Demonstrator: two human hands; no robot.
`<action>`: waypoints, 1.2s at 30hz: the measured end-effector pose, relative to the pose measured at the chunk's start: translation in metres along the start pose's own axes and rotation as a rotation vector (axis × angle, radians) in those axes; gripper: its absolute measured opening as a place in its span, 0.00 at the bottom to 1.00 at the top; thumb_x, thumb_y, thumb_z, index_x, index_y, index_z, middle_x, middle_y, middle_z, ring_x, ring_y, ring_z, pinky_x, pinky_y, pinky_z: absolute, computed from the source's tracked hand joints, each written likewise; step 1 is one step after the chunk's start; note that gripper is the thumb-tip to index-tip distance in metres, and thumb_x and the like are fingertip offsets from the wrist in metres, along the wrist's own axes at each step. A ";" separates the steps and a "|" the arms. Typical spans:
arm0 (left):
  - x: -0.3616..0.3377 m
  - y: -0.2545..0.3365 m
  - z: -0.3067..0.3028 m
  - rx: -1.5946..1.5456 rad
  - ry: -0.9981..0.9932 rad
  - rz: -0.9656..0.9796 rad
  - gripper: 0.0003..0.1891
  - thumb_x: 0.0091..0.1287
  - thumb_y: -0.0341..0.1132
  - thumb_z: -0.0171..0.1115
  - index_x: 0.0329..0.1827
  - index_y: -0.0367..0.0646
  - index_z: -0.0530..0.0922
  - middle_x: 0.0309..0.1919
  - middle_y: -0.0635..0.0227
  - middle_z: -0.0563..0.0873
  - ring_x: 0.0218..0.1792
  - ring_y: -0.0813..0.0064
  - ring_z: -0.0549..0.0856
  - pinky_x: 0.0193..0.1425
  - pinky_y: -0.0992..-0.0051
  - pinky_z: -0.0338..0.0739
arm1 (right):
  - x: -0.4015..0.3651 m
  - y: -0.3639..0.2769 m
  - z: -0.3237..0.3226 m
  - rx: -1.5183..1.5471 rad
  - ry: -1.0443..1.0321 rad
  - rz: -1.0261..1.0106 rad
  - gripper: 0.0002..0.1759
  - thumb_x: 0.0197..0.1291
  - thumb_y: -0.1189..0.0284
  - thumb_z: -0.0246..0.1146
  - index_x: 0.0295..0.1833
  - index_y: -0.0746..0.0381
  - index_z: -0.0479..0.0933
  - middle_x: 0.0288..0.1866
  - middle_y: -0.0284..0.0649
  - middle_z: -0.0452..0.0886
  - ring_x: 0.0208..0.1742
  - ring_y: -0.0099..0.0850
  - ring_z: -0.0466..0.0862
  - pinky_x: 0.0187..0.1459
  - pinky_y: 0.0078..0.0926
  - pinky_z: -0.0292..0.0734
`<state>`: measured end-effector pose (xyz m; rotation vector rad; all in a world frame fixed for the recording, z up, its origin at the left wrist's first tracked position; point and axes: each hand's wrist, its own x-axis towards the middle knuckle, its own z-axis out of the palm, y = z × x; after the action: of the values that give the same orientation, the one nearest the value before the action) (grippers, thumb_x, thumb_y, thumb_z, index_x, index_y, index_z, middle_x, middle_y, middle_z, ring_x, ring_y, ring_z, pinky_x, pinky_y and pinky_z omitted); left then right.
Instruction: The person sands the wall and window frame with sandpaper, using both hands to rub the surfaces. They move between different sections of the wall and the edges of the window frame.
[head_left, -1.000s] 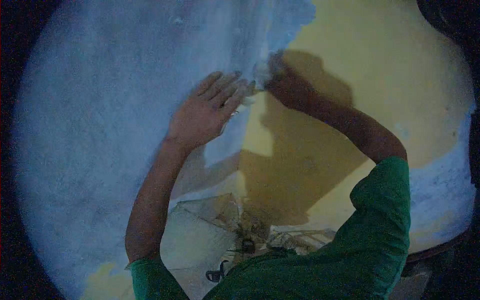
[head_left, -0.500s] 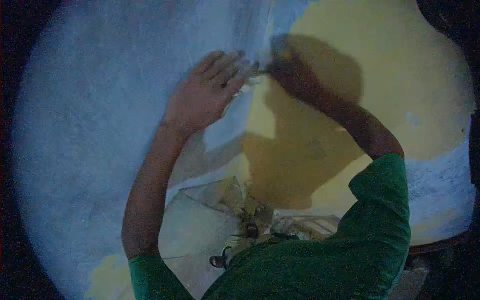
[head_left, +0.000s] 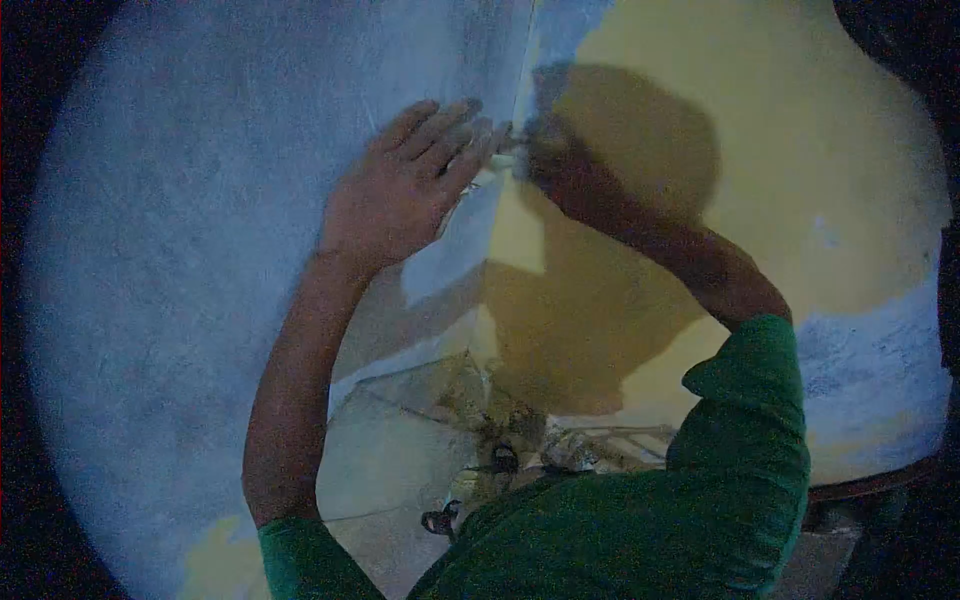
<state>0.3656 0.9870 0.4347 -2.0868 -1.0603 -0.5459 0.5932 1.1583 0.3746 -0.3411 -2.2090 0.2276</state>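
My left hand (head_left: 385,200) lies against the blue-grey wall (head_left: 200,200), fingers stretched out and slightly apart. A thin pale edge (head_left: 472,188) shows beside its thumb; what it belongs to is hidden. My right hand (head_left: 565,165) is at the corner where the blue-grey wall meets the yellow-painted wall (head_left: 800,140), its fingers bent together in dark shadow. Between the two hands is a small pale thing (head_left: 508,160), blurred and too small to name. The right fingers seem closed at it, but what they hold is not clear.
Large shadows of my head and arms fall over the yellow wall. Below, at the foot of the corner, is a dirty floor (head_left: 390,450) with stains and debris (head_left: 520,425). Dark sandal straps (head_left: 440,518) show near my green shirt (head_left: 640,530). Bare bluish patches (head_left: 870,370) border the yellow paint.
My right hand and forearm have moved slightly left and down along the corner. My left hand has barely shifted, still flat on the wall.
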 end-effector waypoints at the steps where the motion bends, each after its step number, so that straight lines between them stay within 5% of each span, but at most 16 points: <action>1: 0.001 -0.003 -0.001 0.000 0.000 -0.001 0.25 0.62 0.34 0.58 0.64 0.40 0.73 0.64 0.57 0.77 0.70 0.61 0.71 0.76 0.58 0.61 | 0.025 0.033 -0.023 -0.671 -0.174 -0.157 0.22 0.64 0.68 0.60 0.62 0.64 0.71 0.65 0.56 0.72 0.66 0.49 0.72 0.75 0.49 0.53; 4: 0.002 -0.003 0.003 0.021 -0.002 -0.019 0.24 0.62 0.34 0.58 0.64 0.40 0.73 0.64 0.57 0.77 0.70 0.61 0.71 0.76 0.58 0.61 | 0.058 -0.018 -0.054 -0.910 -0.104 -0.233 0.21 0.63 0.66 0.61 0.59 0.62 0.75 0.53 0.50 0.82 0.52 0.50 0.83 0.58 0.50 0.74; 10: 0.010 -0.019 -0.010 -0.028 0.018 0.001 0.24 0.62 0.34 0.59 0.63 0.41 0.73 0.64 0.58 0.77 0.70 0.60 0.70 0.76 0.57 0.62 | 0.042 -0.017 -0.040 -0.809 -0.242 -0.192 0.18 0.62 0.64 0.60 0.56 0.57 0.78 0.54 0.47 0.82 0.50 0.39 0.84 0.52 0.44 0.79; 12: 0.008 -0.011 -0.015 -0.027 -0.002 -0.019 0.25 0.62 0.34 0.59 0.64 0.41 0.73 0.64 0.57 0.77 0.70 0.60 0.70 0.76 0.57 0.62 | 0.089 -0.055 -0.075 -1.186 -0.330 0.163 0.16 0.62 0.67 0.59 0.55 0.57 0.77 0.50 0.44 0.82 0.53 0.41 0.81 0.53 0.46 0.75; 14: -0.002 -0.005 -0.004 0.002 -0.009 -0.017 0.25 0.61 0.34 0.60 0.64 0.41 0.73 0.64 0.56 0.77 0.71 0.60 0.70 0.76 0.57 0.61 | 0.051 -0.034 -0.046 -0.832 0.016 -0.162 0.16 0.61 0.66 0.60 0.54 0.58 0.78 0.50 0.45 0.82 0.58 0.40 0.80 0.58 0.44 0.72; 16: -0.004 -0.005 0.000 -0.006 -0.035 -0.007 0.27 0.62 0.34 0.60 0.66 0.41 0.72 0.65 0.56 0.76 0.71 0.60 0.69 0.77 0.57 0.60 | -0.004 -0.036 0.015 -0.467 -0.029 0.369 0.16 0.60 0.66 0.61 0.53 0.58 0.78 0.49 0.46 0.83 0.57 0.39 0.81 0.56 0.44 0.73; 18: -0.007 -0.002 -0.006 0.008 -0.053 0.012 0.26 0.62 0.35 0.60 0.66 0.41 0.72 0.65 0.56 0.76 0.71 0.60 0.69 0.77 0.57 0.60 | -0.087 0.090 0.056 -0.240 -0.453 -0.061 0.18 0.60 0.66 0.61 0.54 0.59 0.78 0.50 0.49 0.82 0.57 0.40 0.80 0.59 0.47 0.72; 21: -0.004 -0.007 -0.010 0.046 -0.074 -0.007 0.26 0.62 0.36 0.60 0.65 0.41 0.72 0.66 0.57 0.76 0.72 0.60 0.68 0.77 0.57 0.59 | 0.101 -0.160 -0.103 -0.683 -0.405 0.508 0.12 0.63 0.75 0.53 0.47 0.56 0.80 0.40 0.45 0.85 0.53 0.38 0.84 0.72 0.55 0.60; 22: -0.002 -0.007 -0.010 0.033 -0.114 -0.014 0.26 0.62 0.37 0.60 0.65 0.41 0.72 0.67 0.57 0.75 0.72 0.61 0.68 0.77 0.56 0.59 | 0.109 -0.069 -0.084 -1.127 -0.520 0.258 0.15 0.60 0.72 0.56 0.52 0.54 0.80 0.51 0.43 0.84 0.54 0.39 0.83 0.73 0.56 0.59; 24: -0.007 -0.006 -0.004 0.008 -0.087 -0.016 0.26 0.62 0.37 0.60 0.65 0.41 0.72 0.67 0.57 0.75 0.72 0.61 0.68 0.77 0.56 0.59 | 0.168 -0.029 -0.159 -1.561 0.249 -0.553 0.11 0.60 0.68 0.57 0.46 0.53 0.82 0.38 0.40 0.86 0.44 0.40 0.86 0.59 0.56 0.76; 25: -0.007 -0.007 -0.004 -0.021 -0.071 -0.022 0.26 0.62 0.37 0.60 0.65 0.41 0.72 0.67 0.57 0.75 0.72 0.61 0.68 0.77 0.56 0.59 | 0.197 -0.075 -0.183 -1.320 0.290 -0.032 0.17 0.62 0.70 0.55 0.56 0.50 0.80 0.49 0.39 0.85 0.52 0.37 0.84 0.72 0.62 0.57; 26: -0.007 -0.008 -0.004 -0.028 -0.064 -0.022 0.26 0.62 0.37 0.60 0.65 0.41 0.72 0.67 0.57 0.75 0.72 0.61 0.68 0.77 0.56 0.59 | 0.205 -0.091 -0.209 -1.431 0.333 -0.125 0.22 0.69 0.64 0.54 0.63 0.63 0.76 0.58 0.52 0.81 0.62 0.46 0.78 0.70 0.51 0.60; 28: -0.008 -0.009 -0.006 -0.011 -0.040 -0.015 0.25 0.63 0.37 0.59 0.65 0.41 0.73 0.67 0.58 0.75 0.72 0.61 0.68 0.77 0.56 0.59 | 0.213 -0.101 -0.194 -1.292 0.212 0.404 0.22 0.64 0.71 0.54 0.64 0.47 0.76 0.61 0.40 0.81 0.61 0.35 0.80 0.76 0.63 0.42; 30: -0.007 -0.009 -0.009 -0.037 -0.046 -0.012 0.25 0.63 0.37 0.59 0.64 0.41 0.73 0.67 0.58 0.75 0.72 0.61 0.68 0.77 0.56 0.59 | 0.154 -0.029 -0.158 -1.612 -0.154 -0.475 0.21 0.67 0.70 0.52 0.64 0.46 0.75 0.66 0.37 0.78 0.64 0.34 0.79 0.76 0.61 0.44; 34: -0.009 -0.016 -0.004 0.049 -0.071 0.001 0.26 0.61 0.37 0.62 0.63 0.40 0.74 0.66 0.57 0.76 0.72 0.60 0.68 0.78 0.56 0.58 | 0.170 -0.061 -0.194 -1.505 0.056 -0.529 0.20 0.65 0.69 0.54 0.61 0.46 0.77 0.59 0.34 0.82 0.61 0.30 0.81 0.74 0.64 0.47; 36: -0.005 -0.002 -0.007 0.024 -0.043 -0.013 0.26 0.60 0.36 0.62 0.63 0.40 0.75 0.65 0.57 0.76 0.71 0.59 0.69 0.77 0.56 0.59 | 0.176 -0.103 -0.210 -1.231 0.193 -0.061 0.23 0.69 0.71 0.49 0.65 0.41 0.74 0.68 0.27 0.76 0.70 0.31 0.74 0.76 0.64 0.40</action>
<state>0.3606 0.9804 0.4371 -2.0806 -1.1001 -0.4935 0.6394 1.1267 0.6620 -0.8877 -1.9041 -1.1929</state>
